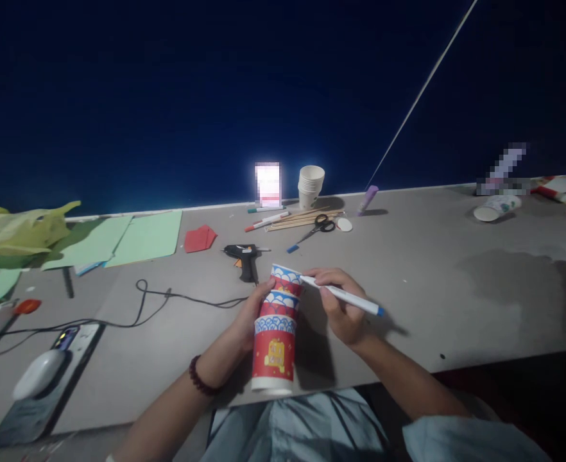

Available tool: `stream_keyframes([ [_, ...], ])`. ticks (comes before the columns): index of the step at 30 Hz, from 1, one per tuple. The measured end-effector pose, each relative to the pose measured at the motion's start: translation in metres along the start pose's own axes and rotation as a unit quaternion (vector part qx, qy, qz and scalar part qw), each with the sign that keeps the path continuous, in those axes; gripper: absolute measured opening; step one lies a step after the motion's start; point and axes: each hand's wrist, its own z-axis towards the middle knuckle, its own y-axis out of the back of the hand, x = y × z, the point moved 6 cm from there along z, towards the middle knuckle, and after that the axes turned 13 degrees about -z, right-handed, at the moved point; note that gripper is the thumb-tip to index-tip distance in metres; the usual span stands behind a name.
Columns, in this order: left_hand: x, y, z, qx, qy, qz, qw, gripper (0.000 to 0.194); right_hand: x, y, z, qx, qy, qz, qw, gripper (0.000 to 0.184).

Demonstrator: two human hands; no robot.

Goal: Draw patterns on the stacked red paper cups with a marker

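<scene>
Red decorated paper cups [273, 346], joined end to end in a tilted stack, stand out over the near side of the table. Each carries a blue scalloped band near its rim, and the nearest shows a yellow drawing. My left hand [250, 311] wraps round the stack's left side. In my right hand [343, 308] is a white marker [355, 299] with a blue back end, its tip at the far cup's blue band. Whether the tip touches cannot be told. A loose blue marker cap [292, 248] lies beyond the cups.
A black glue gun [247, 256] lies just beyond, its cord running left. Farther back are scissors [322, 224], wooden sticks [287, 222], white paper cups [310, 186] and a purple glue stick [368, 200]. Green paper [148, 237] and a phone [47, 398] lie left.
</scene>
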Motion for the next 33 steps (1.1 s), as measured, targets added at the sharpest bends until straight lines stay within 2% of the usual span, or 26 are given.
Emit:
stream_keyframes([
  [5,0.0,-0.001,-0.002,-0.004,-0.008,0.01,1.0,0.041,0.008,0.002,0.003,-0.004,0.029,-0.057,0.998,0.015],
  [12,-0.002,-0.002,-0.003,-0.004,-0.014,0.015,1.0,0.039,0.005,0.0,0.004,0.009,0.028,-0.083,0.996,0.016],
  [23,0.002,0.003,0.002,0.018,0.019,-0.034,0.999,0.041,-0.002,0.002,0.002,-0.002,-0.013,-0.027,1.0,0.012],
  [33,0.002,0.009,0.006,0.037,0.02,-0.038,0.998,0.042,-0.005,0.001,0.0,0.004,-0.019,-0.012,1.0,0.011],
])
